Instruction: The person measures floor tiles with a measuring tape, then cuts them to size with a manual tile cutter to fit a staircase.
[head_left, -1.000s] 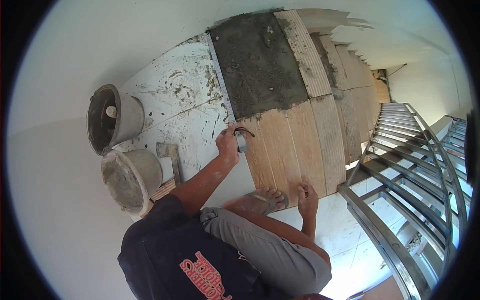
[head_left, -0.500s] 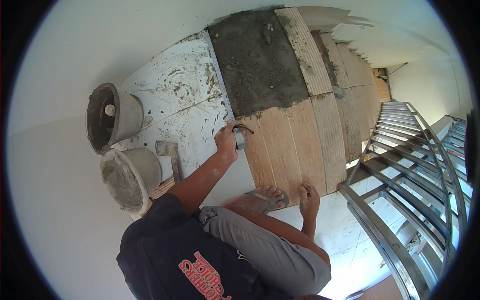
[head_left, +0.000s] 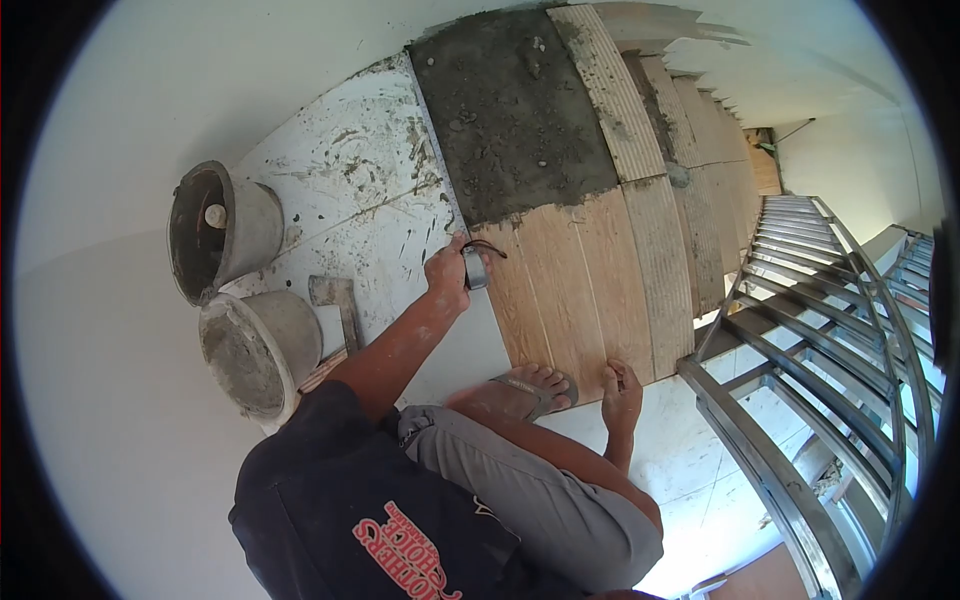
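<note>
My left hand (head_left: 446, 274) is wrapped round the case of a tape measure (head_left: 475, 268) with a dark wrist strap. Its blade runs away from me along the seam between mortar-smeared white tiles (head_left: 360, 150) and a bed of wet grey mortar (head_left: 515, 120). Below the case, wood-look tile (head_left: 565, 290) begins at the mortar's near edge. My right hand (head_left: 622, 396) hangs by the near edge of that tile, fingers curled together; whatever they may hold is too small to make out. My sandalled foot (head_left: 538, 388) rests between my hands.
Two mortar-crusted buckets (head_left: 265, 225) (head_left: 300, 335) stand at left against the wall. Near them lies a flat-bladed hand tool (head_left: 345, 310). Ribbed tile strips (head_left: 610, 95) edge the steps descending at right, beside a metal stair railing (head_left: 800, 400).
The whole view has shifted slightly. My left hand still grips the tape measure at the mortar corner, with the case tilted a little differently. My right hand has barely moved.
</note>
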